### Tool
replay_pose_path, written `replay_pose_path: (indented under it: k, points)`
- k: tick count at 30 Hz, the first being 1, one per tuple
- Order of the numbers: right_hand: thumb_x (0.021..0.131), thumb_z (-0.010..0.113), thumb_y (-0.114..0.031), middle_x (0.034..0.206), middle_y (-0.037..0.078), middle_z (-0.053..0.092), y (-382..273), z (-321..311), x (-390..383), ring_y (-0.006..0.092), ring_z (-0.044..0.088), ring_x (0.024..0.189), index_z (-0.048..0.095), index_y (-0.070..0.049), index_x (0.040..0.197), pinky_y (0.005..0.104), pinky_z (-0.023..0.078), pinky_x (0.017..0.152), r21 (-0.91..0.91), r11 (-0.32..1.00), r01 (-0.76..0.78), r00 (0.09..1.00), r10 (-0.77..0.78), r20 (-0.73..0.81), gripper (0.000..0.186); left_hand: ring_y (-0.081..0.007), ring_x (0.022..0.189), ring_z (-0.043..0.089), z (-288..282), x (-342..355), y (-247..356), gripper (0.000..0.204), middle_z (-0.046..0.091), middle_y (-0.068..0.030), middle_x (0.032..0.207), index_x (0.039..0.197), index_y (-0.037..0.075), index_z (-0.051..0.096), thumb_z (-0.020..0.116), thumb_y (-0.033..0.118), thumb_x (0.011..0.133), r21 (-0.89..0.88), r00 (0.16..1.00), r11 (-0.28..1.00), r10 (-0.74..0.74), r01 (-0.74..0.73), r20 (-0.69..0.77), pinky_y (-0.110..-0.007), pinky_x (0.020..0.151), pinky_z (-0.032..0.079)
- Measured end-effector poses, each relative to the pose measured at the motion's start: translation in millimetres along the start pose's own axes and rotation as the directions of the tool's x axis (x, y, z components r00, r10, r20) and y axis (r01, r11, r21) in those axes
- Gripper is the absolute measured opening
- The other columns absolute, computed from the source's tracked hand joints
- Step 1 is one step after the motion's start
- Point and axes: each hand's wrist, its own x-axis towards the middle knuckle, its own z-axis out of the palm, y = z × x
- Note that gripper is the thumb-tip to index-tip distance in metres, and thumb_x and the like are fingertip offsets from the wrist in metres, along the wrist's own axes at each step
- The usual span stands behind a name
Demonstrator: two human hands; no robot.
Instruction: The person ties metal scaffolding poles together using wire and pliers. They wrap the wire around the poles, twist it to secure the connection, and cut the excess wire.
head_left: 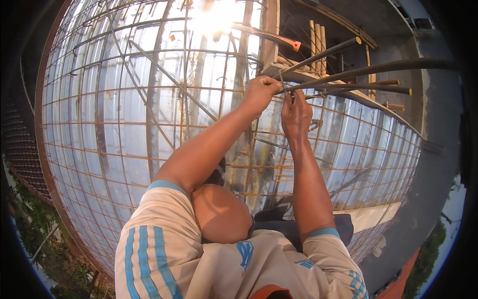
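My left hand (261,96) is closed, its fingertips pinched at the near ends of several dark steel bars (343,77). Just right of it, my right hand (297,115) is also closed, fingers bent and pressed together under the same bars. Whatever thin thing the fingertips hold is too small to make out. A thin bent rod (281,75) stands up beside the left fingertips. Beside my right wrist shows a small tool with reddish curved handles (314,125), partly hidden. Beyond my hands lies a tool with an orange and black handle (276,38), its far end lost in glare.
A grid of rusty rebar (134,123) spreads over corrugated metal sheeting (84,144). Loose bars (172,87) cross it diagonally at the left. At the far right, a wooden-edged opening (358,94) holds upright poles (317,45). A grey wall (438,114) runs along the right.
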Motion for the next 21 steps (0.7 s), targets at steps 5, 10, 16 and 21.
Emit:
replay_pose_path:
  k: [5, 10, 16, 21]
  points:
    - [0.087, 0.06, -0.009, 0.07, 0.018, 0.061, -5, 3, 0, 0.0377, 0.062, 0.065, 0.057, -0.003, 0.094, 0.0429, 0.047, 0.055, 0.024, 0.994, -0.106, 0.994, 0.106, 0.01, 0.009, -0.0132, 0.089, 0.055, 4, -23, 16, 0.026, 0.064, -0.007, 0.091, 0.101, -0.003, 0.064, 0.066, 0.015, 0.082, -0.004, 0.999, 0.999, -0.036, 0.036, -0.001, -0.029, 0.083, 0.042]
    - [0.089, 0.057, -0.009, 0.076, 0.02, 0.063, -6, 8, -4, 0.0377, 0.063, 0.07, 0.058, -0.002, 0.1, 0.0412, 0.048, 0.059, 0.089, 0.995, -0.05, 0.995, 0.058, -0.083, 0.013, -0.016, 0.092, 0.056, 3, -19, 1, 0.025, 0.063, -0.0076, 0.091, 0.099, -0.001, 0.063, 0.065, 0.019, 0.084, -0.188, 0.996, 0.979, -0.074, 0.082, 0.048, -0.031, 0.086, 0.043]
    - [0.092, 0.056, -0.011, 0.091, 0.017, 0.066, -15, 1, -25, 0.0232, 0.065, 0.075, 0.054, 0.0, 0.114, 0.0346, 0.048, 0.065, 0.502, 0.736, -0.455, 0.876, 0.471, 0.104, 0.025, -0.0172, 0.092, 0.059, 3, -20, 8, 0.02, 0.063, -0.0071, 0.092, 0.096, 0.003, 0.061, 0.062, 0.021, 0.087, -0.348, 0.968, 0.904, -0.245, 0.25, 0.059, -0.033, 0.087, 0.043]
    - [0.09, 0.06, -0.012, 0.088, 0.013, 0.065, -7, 9, -35, 0.0197, 0.062, 0.074, 0.057, 0.002, 0.107, 0.0341, 0.048, 0.067, 0.515, 0.711, -0.478, 0.857, 0.506, 0.098, 0.023, -0.0169, 0.098, 0.057, -6, -15, -4, 0.018, 0.063, -0.0062, 0.097, 0.097, 0.005, 0.061, 0.062, 0.02, 0.087, -0.301, 0.964, 0.918, -0.229, 0.26, 0.134, -0.036, 0.088, 0.042]
